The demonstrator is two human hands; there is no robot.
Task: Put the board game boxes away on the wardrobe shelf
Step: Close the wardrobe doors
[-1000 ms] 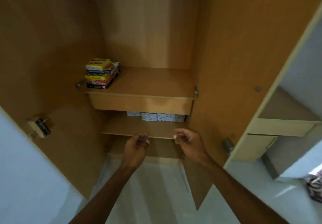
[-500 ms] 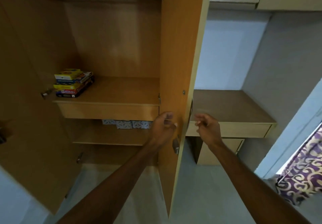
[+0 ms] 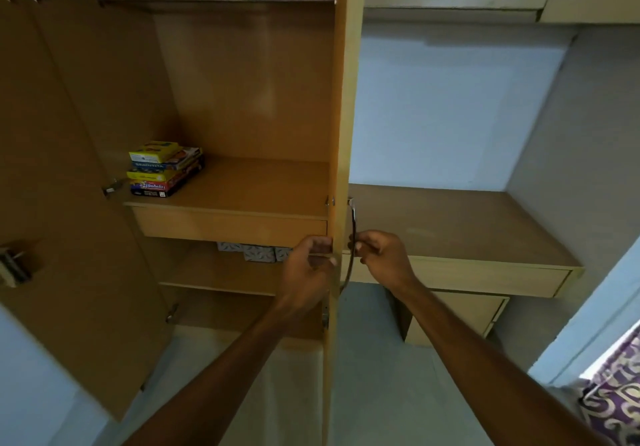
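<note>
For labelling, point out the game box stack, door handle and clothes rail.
game box stack [image 3: 162,172], head view, front side
door handle [image 3: 353,222], head view, upper part
clothes rail [image 3: 214,0], head view, middle

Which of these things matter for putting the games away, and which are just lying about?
Part of the job: stack of board game boxes, wardrobe shelf under it, wardrobe door gripped by the left hand, door handle held by the right hand.
Just there: patterned boxes lower down, desk, hanging rail, purple cloth.
</note>
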